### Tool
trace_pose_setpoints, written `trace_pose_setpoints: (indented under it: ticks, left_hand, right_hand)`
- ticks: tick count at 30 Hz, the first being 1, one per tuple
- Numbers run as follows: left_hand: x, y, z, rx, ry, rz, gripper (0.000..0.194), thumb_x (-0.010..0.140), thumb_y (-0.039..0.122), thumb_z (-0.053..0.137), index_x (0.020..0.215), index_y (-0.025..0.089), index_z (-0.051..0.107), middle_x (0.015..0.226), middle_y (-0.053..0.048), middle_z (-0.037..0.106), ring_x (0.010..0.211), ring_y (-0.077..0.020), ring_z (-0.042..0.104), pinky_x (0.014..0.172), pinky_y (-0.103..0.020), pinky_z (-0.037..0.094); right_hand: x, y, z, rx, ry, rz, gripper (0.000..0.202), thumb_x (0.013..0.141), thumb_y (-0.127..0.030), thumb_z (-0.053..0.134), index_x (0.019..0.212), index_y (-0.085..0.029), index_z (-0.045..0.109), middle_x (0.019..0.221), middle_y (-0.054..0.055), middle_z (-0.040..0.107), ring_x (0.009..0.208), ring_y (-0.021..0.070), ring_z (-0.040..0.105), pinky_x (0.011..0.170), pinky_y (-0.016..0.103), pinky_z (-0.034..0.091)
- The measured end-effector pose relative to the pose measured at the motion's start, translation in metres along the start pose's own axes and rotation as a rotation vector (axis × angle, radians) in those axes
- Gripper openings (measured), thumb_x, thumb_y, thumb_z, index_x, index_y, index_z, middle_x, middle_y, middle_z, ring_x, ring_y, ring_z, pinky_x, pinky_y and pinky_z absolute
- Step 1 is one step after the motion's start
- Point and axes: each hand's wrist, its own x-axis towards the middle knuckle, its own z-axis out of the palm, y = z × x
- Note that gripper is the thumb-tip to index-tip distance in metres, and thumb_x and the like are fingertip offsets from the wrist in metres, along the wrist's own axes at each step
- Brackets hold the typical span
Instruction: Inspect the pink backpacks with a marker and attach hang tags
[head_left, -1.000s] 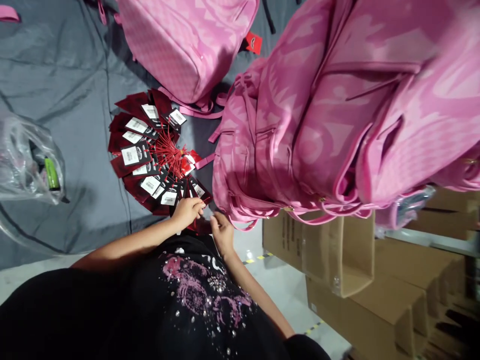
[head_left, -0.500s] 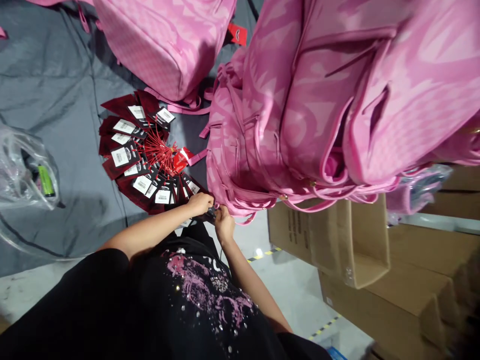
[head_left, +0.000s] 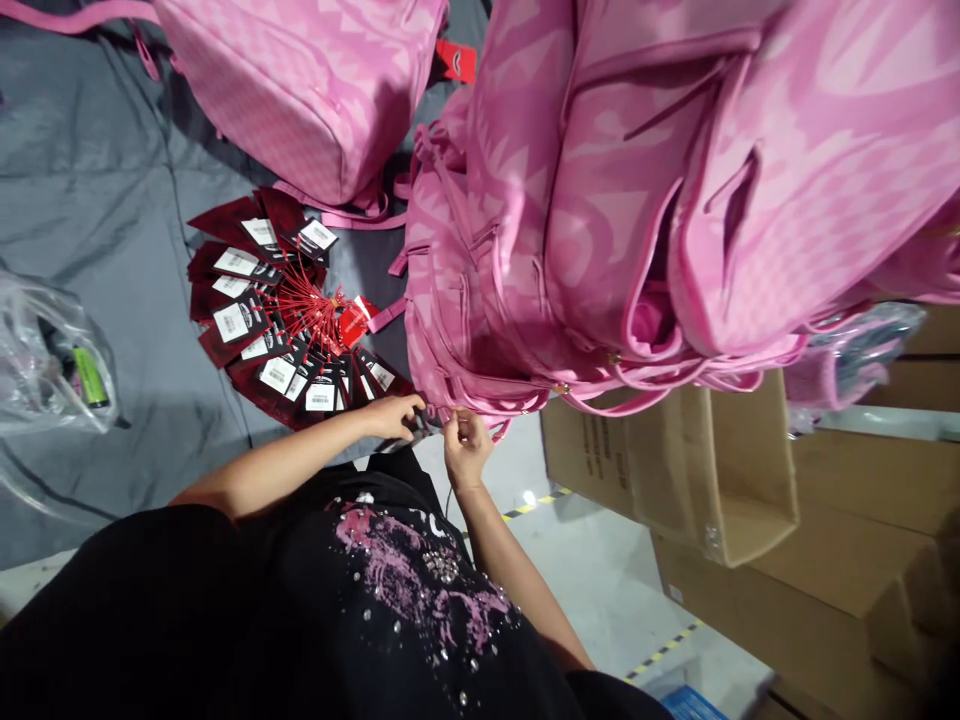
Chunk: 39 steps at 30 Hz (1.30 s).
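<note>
My left hand (head_left: 394,415) is at the near edge of the table, its thumb and forefinger apart, beside a dark tag that is partly hidden under it. To its right, my right hand (head_left: 466,447) pinches at the lower edge of a pink patterned backpack (head_left: 442,300). What its fingertips hold is too small to make out; a small pink loop or pull shows beside them. Left of the backpack, a fan of dark red and black hang tags (head_left: 247,320) with white barcode labels lies on the table, their red strings gathered in the middle.
More pink backpacks (head_left: 675,200) are stacked at right, and another pink backpack (head_left: 300,110) lies at the back. A clear plastic bag (head_left: 45,350) with a green item (head_left: 91,377) sits at left. Cardboard boxes (head_left: 667,470) stand on the floor at right.
My hands have moved slightly apart. The left fingers have spread, and the right hand has shifted a little right along the backpack edge. The view has shifted slightly.
</note>
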Motion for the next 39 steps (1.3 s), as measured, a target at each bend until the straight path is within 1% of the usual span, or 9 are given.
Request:
trace_pose_setpoints:
  ticks: [7,13,18,21,25,29,32,36,39]
  left_hand:
    - [0.003,0.007,0.054,0.074,0.284,-0.022,0.064,0.071,0.016,0.072,0.127,0.021,0.041,0.127,-0.015,0.058,0.121,-0.0326,0.053,0.104,-0.047,0.035]
    - [0.016,0.006,0.074,-0.099,0.402,0.008,0.046,0.078,0.018,0.065,0.119,0.02,0.043,0.097,-0.005,0.069,0.091,-0.0212,0.067,0.086,-0.033,0.048]
    - [0.003,-0.002,0.07,-0.253,0.54,0.063,0.028,0.085,0.018,0.055,0.113,0.02,0.053,0.101,-0.001,0.07,0.092,-0.0155,0.067,0.085,-0.026,0.05]
    - [-0.009,-0.004,0.063,-0.286,0.571,0.122,0.024,0.082,0.012,0.055,0.103,0.021,0.064,0.105,0.001,0.071,0.099,-0.014,0.066,0.092,-0.024,0.047]
    - [-0.013,-0.004,0.059,-0.282,0.694,0.108,0.022,0.083,0.019,0.06,0.104,0.019,0.067,0.107,-0.002,0.072,0.102,-0.0159,0.065,0.094,-0.025,0.047]
    - [-0.007,-0.002,0.061,-0.217,0.834,0.067,0.024,0.09,0.027,0.054,0.111,0.019,0.064,0.106,-0.004,0.071,0.096,-0.0171,0.065,0.089,-0.029,0.048]
    - [-0.006,0.005,0.062,-0.13,0.817,0.117,0.019,0.091,0.028,0.055,0.1,0.022,0.07,0.101,-0.003,0.072,0.095,-0.0174,0.065,0.092,-0.032,0.045]
    - [-0.01,0.017,0.064,0.214,0.822,0.187,0.02,0.089,0.023,0.055,0.099,0.026,0.072,0.125,-0.005,0.064,0.116,-0.025,0.052,0.106,-0.047,0.029]
    - [-0.012,0.023,0.066,0.538,0.817,0.207,0.027,0.092,0.022,0.048,0.107,0.027,0.07,0.124,-0.006,0.064,0.11,-0.025,0.052,0.094,-0.046,0.035]
  right_hand:
    - [0.005,-0.009,0.001,0.104,-0.014,0.022,0.022,0.09,-0.038,0.048,0.092,-0.018,0.057,0.087,0.007,0.07,0.057,0.0129,0.064,0.053,0.025,0.05]
    - [0.013,-0.017,0.0,0.26,-0.029,0.114,0.021,0.086,-0.04,0.054,0.083,-0.02,0.048,0.1,0.011,0.07,0.062,0.0129,0.064,0.059,0.027,0.053]
    - [0.029,-0.013,-0.002,0.261,-0.225,0.076,0.019,0.094,-0.041,0.041,0.089,-0.023,0.039,0.084,0.004,0.066,0.052,0.0116,0.058,0.052,0.026,0.049]
    - [0.038,-0.008,-0.006,0.199,-0.362,-0.032,0.02,0.092,-0.041,0.046,0.09,-0.021,0.049,0.075,0.001,0.061,0.058,0.0135,0.057,0.057,0.027,0.049]
    - [0.037,0.0,-0.017,0.144,-0.515,-0.158,0.016,0.088,-0.034,0.055,0.087,-0.021,0.063,0.078,0.003,0.062,0.07,0.0169,0.058,0.074,0.033,0.05]
    - [0.028,0.012,-0.026,0.143,-0.624,-0.206,0.019,0.09,-0.03,0.049,0.086,-0.021,0.065,0.084,0.004,0.064,0.059,0.0137,0.056,0.067,0.031,0.051]
    - [0.025,0.022,-0.025,0.17,-0.674,-0.197,0.02,0.091,-0.031,0.048,0.09,-0.021,0.064,0.084,0.004,0.066,0.061,0.0143,0.061,0.065,0.03,0.052]
    - [0.025,0.03,-0.019,0.216,-0.695,-0.154,0.021,0.092,-0.034,0.046,0.091,-0.02,0.062,0.074,0.002,0.066,0.055,0.0135,0.06,0.056,0.026,0.051]
    - [0.023,0.033,-0.017,0.254,-0.675,-0.135,0.024,0.092,-0.034,0.044,0.094,-0.019,0.062,0.074,0.002,0.065,0.054,0.0125,0.058,0.055,0.025,0.051]
